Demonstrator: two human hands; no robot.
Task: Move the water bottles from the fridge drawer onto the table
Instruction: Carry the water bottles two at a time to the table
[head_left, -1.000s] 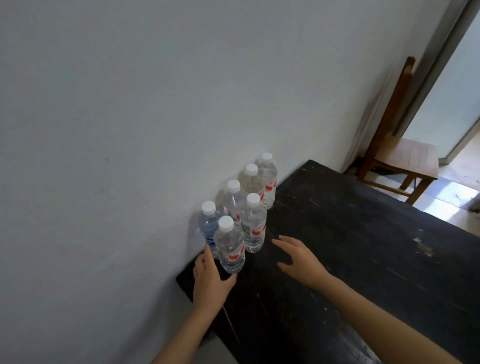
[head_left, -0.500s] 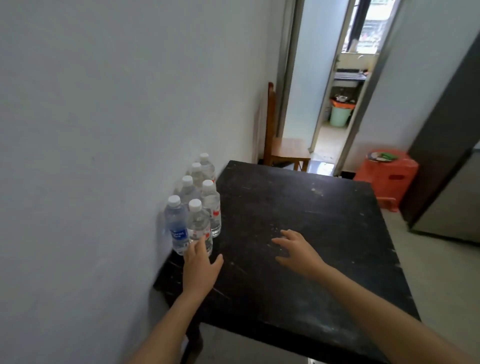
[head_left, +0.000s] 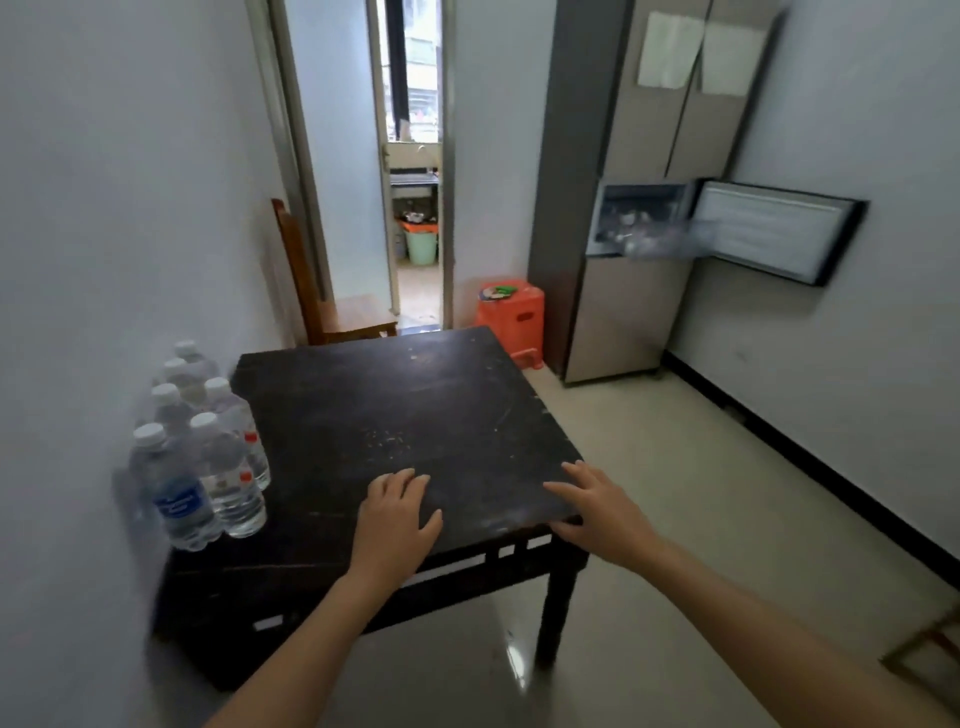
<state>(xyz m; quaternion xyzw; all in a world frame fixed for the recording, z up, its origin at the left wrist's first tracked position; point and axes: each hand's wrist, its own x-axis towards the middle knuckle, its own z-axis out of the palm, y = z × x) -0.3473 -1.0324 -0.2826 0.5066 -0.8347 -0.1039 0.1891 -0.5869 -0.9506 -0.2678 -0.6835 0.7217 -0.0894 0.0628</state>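
Observation:
Several clear water bottles (head_left: 208, 457) with white caps stand in a cluster at the left edge of the black table (head_left: 415, 410), against the wall. My left hand (head_left: 397, 512) hovers open over the table's near part, right of the bottles and holding nothing. Empty too, my right hand (head_left: 602, 512) is spread over the table's near right corner. Across the room the grey fridge (head_left: 634, 208) has a middle compartment door (head_left: 774, 234) swung open, with a blurred clear drawer (head_left: 660, 239) sticking out.
A wooden chair (head_left: 322, 301) stands behind the table by the doorway. An orange plastic stool (head_left: 511, 317) sits beside the fridge. Tiled floor runs from the table's right side to the fridge. A white wall lies close on the left.
My view has swung right from the wall toward the fridge. My left hand has come away from the bottles to the table's middle; my right hand has shifted to the right corner.

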